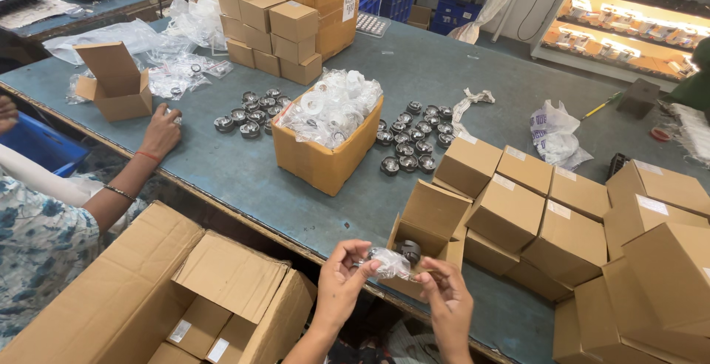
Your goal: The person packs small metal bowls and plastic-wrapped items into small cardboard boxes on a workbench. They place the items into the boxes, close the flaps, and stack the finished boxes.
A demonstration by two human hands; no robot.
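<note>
At the near edge of the counter (444,75), both hands meet over a small open carton (429,234). Hidden or cut off: both forearms run out of frame at the bottom; the plastic bag (390,262) is crumpled and glary, so its contents are hard to make out; the dark round part (409,250) behind it is half covered by the bag and the fingers.

Left hand (342,281): palm toward the camera, fingers curled up, thumb and fingertips pinched on the bag's left end. Right hand (447,306): back toward the camera, fingers bent, thumb and forefinger closed on the bag's right end.

Bag is stretched between the two hands, long axis roughly left to right, just in front of the carton's opening. Cannot tell which way the dark part faces.

Around it: stacked closed small boxes (547,216) to the right, a big open carton (328,142) full of bagged parts mid-counter, loose round metal parts (414,138) beside it. Another person's hand (160,132) rests on the counter's left edge near a second small open box (115,83).
</note>
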